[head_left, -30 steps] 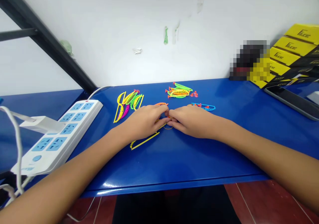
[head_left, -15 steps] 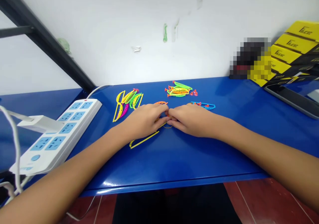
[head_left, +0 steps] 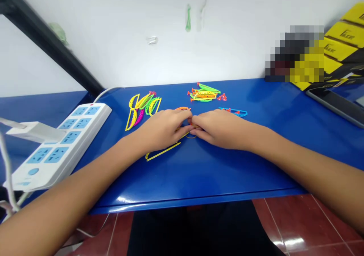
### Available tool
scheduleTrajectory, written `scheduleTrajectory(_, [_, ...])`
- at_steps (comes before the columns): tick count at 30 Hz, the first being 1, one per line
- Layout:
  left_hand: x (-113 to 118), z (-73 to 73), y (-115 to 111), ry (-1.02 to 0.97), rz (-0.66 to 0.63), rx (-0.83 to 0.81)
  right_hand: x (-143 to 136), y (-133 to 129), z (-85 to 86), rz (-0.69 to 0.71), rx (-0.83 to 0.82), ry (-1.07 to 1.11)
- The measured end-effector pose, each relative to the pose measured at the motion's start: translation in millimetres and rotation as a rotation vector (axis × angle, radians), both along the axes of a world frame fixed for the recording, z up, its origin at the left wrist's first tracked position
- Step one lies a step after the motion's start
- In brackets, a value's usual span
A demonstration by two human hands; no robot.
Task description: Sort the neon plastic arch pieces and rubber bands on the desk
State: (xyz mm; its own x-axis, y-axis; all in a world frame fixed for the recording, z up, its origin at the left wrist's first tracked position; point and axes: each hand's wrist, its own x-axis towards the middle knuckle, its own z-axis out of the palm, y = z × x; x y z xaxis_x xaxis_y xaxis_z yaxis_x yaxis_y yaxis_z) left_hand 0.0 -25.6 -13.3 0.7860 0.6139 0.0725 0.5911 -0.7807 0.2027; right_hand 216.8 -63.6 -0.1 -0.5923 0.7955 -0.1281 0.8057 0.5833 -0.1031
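Observation:
My left hand point(head_left: 170, 128) and my right hand point(head_left: 220, 130) meet over the middle of the table, thumbs and fingertips pinched together. Between them show a thin yellow strip point(head_left: 185, 135), a bit of orange and a thin tan loop point(head_left: 191, 136), like a rubber band; the fingers hide most of these. Partly under my left hand lies a yellow toy bow point(head_left: 163, 152), and just beyond it an orange curved piece point(head_left: 182, 108). A blue toy bow point(head_left: 240, 113) with red-orange suction-cup pieces rests beyond my right hand.
Several toy bows point(head_left: 132, 118), yellow, green and pink, lie at back left. Another pile of bows and arrows point(head_left: 204, 95) is near the wall. A white power strip point(head_left: 57, 149) with cables stands left. A phone point(head_left: 335, 106) and yellow-black boxes point(head_left: 341, 51) are right.
The view has tipped down slightly, so everything sits higher in the picture. Both hands keep their pinch in about the same place on the table.

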Motion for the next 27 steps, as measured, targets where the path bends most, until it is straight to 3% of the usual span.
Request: scheduleTrajectory(27, [1.3,1.3,-3.9,0.046,0.028,0.032,1.1,-1.2,-0.3,0.014,0.022,-0.001])
